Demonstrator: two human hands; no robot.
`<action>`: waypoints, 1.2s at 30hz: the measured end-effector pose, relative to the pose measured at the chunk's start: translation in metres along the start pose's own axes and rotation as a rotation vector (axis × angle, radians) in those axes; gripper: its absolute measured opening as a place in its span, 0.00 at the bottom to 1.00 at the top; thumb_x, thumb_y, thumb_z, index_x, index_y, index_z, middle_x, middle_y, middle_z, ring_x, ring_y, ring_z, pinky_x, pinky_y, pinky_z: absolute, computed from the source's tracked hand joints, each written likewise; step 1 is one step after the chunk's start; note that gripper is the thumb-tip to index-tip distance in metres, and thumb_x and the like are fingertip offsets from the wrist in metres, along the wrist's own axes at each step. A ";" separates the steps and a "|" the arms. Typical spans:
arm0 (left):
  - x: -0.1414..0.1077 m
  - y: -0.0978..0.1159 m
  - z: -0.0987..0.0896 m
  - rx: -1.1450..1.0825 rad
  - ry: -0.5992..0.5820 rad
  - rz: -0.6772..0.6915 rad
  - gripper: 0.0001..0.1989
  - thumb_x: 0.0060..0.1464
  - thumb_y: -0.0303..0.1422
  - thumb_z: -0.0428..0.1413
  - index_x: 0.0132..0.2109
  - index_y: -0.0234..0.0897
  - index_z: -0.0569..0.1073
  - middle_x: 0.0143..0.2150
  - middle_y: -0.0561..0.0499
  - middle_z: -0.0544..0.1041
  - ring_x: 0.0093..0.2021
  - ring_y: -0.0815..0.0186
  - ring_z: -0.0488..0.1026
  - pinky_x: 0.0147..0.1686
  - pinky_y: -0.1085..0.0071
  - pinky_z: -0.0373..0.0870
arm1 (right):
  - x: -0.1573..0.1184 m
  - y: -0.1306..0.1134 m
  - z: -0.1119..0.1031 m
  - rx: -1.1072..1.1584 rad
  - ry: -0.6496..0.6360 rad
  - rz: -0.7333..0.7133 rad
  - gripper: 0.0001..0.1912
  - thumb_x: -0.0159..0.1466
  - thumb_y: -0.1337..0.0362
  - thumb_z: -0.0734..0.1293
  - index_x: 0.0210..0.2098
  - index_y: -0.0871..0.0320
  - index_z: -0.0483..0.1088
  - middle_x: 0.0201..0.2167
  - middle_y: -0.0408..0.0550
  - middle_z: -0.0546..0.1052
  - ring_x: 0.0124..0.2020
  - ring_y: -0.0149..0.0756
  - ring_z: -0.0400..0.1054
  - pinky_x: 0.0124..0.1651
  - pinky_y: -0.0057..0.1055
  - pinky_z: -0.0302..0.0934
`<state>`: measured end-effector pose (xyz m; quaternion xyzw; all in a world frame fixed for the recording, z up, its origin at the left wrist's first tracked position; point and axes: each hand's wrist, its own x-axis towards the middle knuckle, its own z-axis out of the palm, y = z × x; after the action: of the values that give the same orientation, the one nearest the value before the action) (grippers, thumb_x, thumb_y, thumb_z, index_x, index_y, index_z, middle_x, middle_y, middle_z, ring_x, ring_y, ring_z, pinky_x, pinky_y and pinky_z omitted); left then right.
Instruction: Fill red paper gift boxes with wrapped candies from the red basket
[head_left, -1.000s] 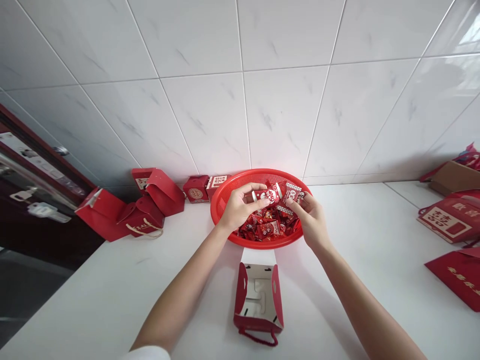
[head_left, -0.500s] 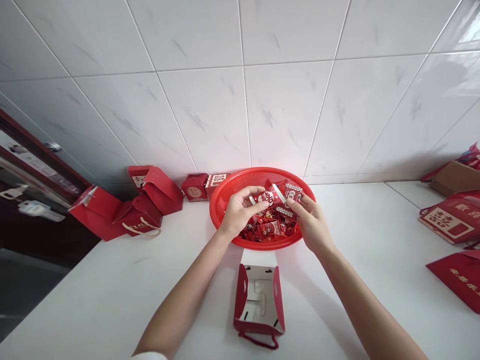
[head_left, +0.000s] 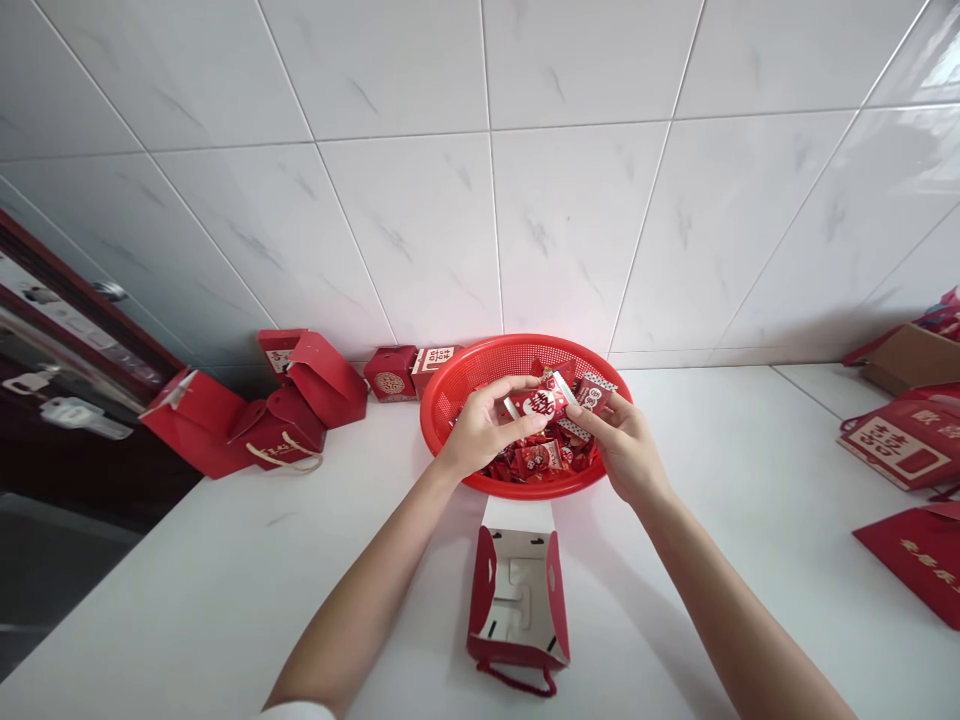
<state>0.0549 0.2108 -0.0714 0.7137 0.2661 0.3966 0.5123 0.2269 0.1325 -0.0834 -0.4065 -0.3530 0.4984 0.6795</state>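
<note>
My left hand (head_left: 480, 430) pinches a red wrapped candy (head_left: 541, 402) with white crimped ends and white lettering, above the basket. My right hand (head_left: 628, 445) holds a second red candy packet (head_left: 594, 397) with dotted edges, its thumb close to the first candy's right end. Beneath both hands is a red plastic basket (head_left: 433, 420) with mesh sides, holding many red-wrapped candies (head_left: 536, 460). In front of it, between my forearms, an open red gift box (head_left: 517, 600) shows its white inside and a red rope handle.
Red gift boxes and bags (head_left: 277, 430) stand at the left by the wall, with two small boxes (head_left: 391, 374) beside the basket. More red boxes (head_left: 904, 445) and a red bag (head_left: 919, 555) are at the right. Behind the white counter (head_left: 720, 480) rises a tiled wall (head_left: 562, 230).
The candy in my left hand has tilted and its printed face shows more. The packet in my right hand has shifted slightly right and down. The open box stays put.
</note>
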 end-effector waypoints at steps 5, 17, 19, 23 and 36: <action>-0.001 0.001 0.002 0.053 0.071 -0.025 0.19 0.52 0.42 0.66 0.48 0.38 0.80 0.47 0.45 0.83 0.49 0.56 0.79 0.46 0.64 0.77 | -0.001 0.001 -0.001 -0.048 -0.043 -0.020 0.22 0.54 0.53 0.80 0.45 0.55 0.80 0.41 0.49 0.85 0.42 0.47 0.80 0.48 0.43 0.74; -0.002 0.003 -0.002 0.013 0.249 0.011 0.21 0.52 0.43 0.65 0.51 0.39 0.77 0.45 0.48 0.83 0.47 0.58 0.79 0.42 0.67 0.77 | -0.002 0.000 -0.001 -0.036 -0.146 0.052 0.18 0.57 0.54 0.78 0.43 0.56 0.80 0.42 0.50 0.84 0.44 0.47 0.79 0.51 0.45 0.74; -0.004 0.005 0.003 0.037 0.208 0.007 0.20 0.52 0.42 0.66 0.51 0.39 0.78 0.44 0.47 0.83 0.46 0.57 0.80 0.40 0.67 0.77 | -0.003 0.002 0.001 -0.035 -0.159 0.055 0.19 0.58 0.53 0.78 0.44 0.56 0.80 0.42 0.50 0.84 0.43 0.46 0.79 0.51 0.44 0.74; -0.006 0.011 0.008 0.090 0.111 0.036 0.17 0.54 0.41 0.65 0.48 0.38 0.79 0.47 0.45 0.83 0.50 0.55 0.79 0.47 0.64 0.77 | -0.006 0.004 0.005 -0.023 -0.173 0.077 0.20 0.58 0.52 0.78 0.44 0.57 0.79 0.41 0.51 0.84 0.42 0.45 0.79 0.46 0.41 0.76; 0.007 -0.007 -0.067 0.800 -0.089 -0.178 0.13 0.58 0.31 0.55 0.44 0.40 0.83 0.47 0.48 0.85 0.49 0.53 0.80 0.53 0.60 0.74 | 0.000 -0.005 -0.004 -0.065 0.014 0.034 0.21 0.54 0.50 0.79 0.40 0.58 0.79 0.40 0.52 0.84 0.38 0.44 0.79 0.35 0.34 0.74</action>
<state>0.0028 0.2533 -0.0657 0.8473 0.4376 0.1847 0.2378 0.2325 0.1311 -0.0805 -0.4380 -0.3571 0.4953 0.6598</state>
